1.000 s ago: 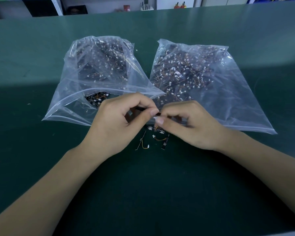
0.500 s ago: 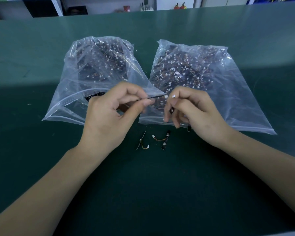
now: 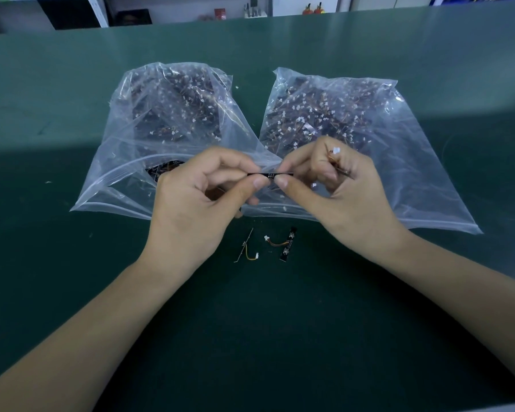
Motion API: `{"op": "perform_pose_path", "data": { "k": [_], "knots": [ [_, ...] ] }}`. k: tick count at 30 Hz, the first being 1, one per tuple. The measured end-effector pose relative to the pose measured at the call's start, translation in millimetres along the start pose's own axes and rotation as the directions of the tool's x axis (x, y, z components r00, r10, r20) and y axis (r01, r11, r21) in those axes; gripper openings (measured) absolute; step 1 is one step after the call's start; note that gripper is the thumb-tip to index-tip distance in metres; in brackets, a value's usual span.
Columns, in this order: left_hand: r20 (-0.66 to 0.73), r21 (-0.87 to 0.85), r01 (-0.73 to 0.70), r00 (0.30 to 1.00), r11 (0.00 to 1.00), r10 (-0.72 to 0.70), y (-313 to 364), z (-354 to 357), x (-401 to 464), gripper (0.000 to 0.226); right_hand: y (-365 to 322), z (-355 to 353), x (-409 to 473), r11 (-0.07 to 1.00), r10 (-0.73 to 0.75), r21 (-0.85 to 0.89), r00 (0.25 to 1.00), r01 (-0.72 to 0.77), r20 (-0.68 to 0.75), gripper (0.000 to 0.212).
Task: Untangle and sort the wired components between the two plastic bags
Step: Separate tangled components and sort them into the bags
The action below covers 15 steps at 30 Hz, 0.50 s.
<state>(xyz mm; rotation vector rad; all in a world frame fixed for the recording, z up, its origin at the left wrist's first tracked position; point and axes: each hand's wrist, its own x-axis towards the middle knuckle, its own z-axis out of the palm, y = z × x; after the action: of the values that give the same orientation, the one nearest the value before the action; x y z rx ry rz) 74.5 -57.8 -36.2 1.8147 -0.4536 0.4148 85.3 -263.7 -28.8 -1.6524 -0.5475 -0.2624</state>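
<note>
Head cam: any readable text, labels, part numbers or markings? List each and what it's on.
None readable.
black strip board held between left hand and right hand: small marks, too blurred to read.
loose strip board on the green mat: no legible print.
left bag, right bag: no label visible.
shelf items: too small.

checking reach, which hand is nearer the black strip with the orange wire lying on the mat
Right. The right hand is just above and right of the strip; the left hand sits farther up-left.
</note>
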Motion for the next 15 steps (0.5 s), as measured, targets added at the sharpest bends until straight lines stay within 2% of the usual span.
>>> {"op": "perform_pose_path", "data": {
  "k": [6, 11, 15],
  "knots": [
    [-0.014, -0.045, 0.054, 0.998, 0.998, -0.054, 1.5, 2.5, -1.0, 0.012, -2.9, 0.3, 0.7, 1.000, 0.009, -0.013, 0.998, -0.009, -0.059, 0.053],
    [-0.009, 0.090, 0.035, 0.999, 0.995, -0.035, 1.3, 0.2, 0.1, 0.007, -2.1, 1.7, 0.1, 1.000, 0.016, -0.019, 0.998, -0.017, -0.061, 0.054],
    [0.012, 0.123, 0.051, 0.999, 0.991, -0.053, 2.0, 2.1, -1.4, 0.007, -1.7, 1.5, -0.1, 0.999, 0.022, -0.033, 0.999, -0.024, -0.050, 0.053]
  ]
}}
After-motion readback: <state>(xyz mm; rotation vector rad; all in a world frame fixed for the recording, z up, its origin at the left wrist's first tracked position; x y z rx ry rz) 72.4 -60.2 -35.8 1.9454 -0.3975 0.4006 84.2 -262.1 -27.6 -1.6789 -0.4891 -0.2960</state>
